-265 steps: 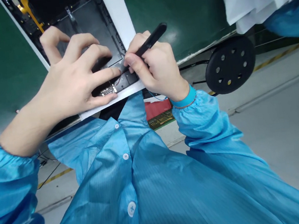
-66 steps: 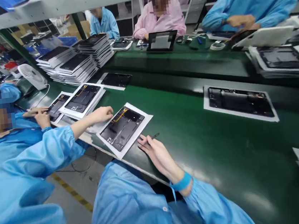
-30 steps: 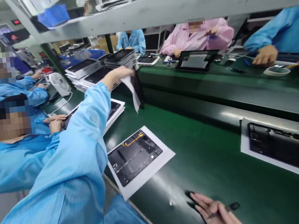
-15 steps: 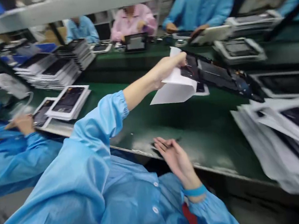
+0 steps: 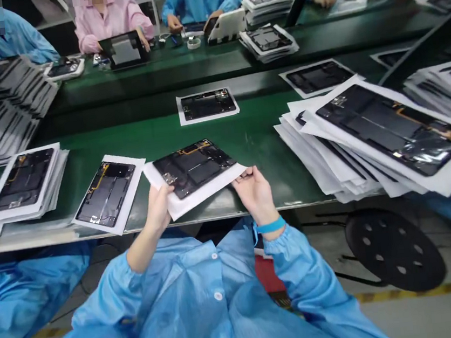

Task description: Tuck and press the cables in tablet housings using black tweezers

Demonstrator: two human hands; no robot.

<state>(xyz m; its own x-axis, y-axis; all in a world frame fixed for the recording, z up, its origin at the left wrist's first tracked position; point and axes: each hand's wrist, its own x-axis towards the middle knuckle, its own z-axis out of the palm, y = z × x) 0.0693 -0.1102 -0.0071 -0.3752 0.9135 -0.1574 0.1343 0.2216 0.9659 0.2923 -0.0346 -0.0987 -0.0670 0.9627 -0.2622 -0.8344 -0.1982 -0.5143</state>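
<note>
A black tablet housing [image 5: 193, 167], its inside facing up with an orange flex cable along the far edge, lies on a white sheet [image 5: 207, 194] tilted in front of me. My left hand [image 5: 158, 206] grips the left near corner of both, thumb on top. At the right corner of the sheet is my right hand [image 5: 256, 192], palm up with fingers curled. A thin dark tool [image 5: 246, 176] shows between those fingers, partly hidden. Left of my left hand, another tablet housing [image 5: 108, 196] rests on its own white sheet on the green bench.
Stacks of housings with white sheets stand at right [image 5: 395, 128] and left [image 5: 27, 183]. A single housing [image 5: 208, 105] lies farther back on the green bench [image 5: 254, 138]. Co-workers sit opposite and at left. A black stool [image 5: 395, 250] stands below right.
My left hand has come back from far across the bench, bringing a housing and white sheet in front of me. My right hand has risen to the sheet's corner. The view has turned right.
</note>
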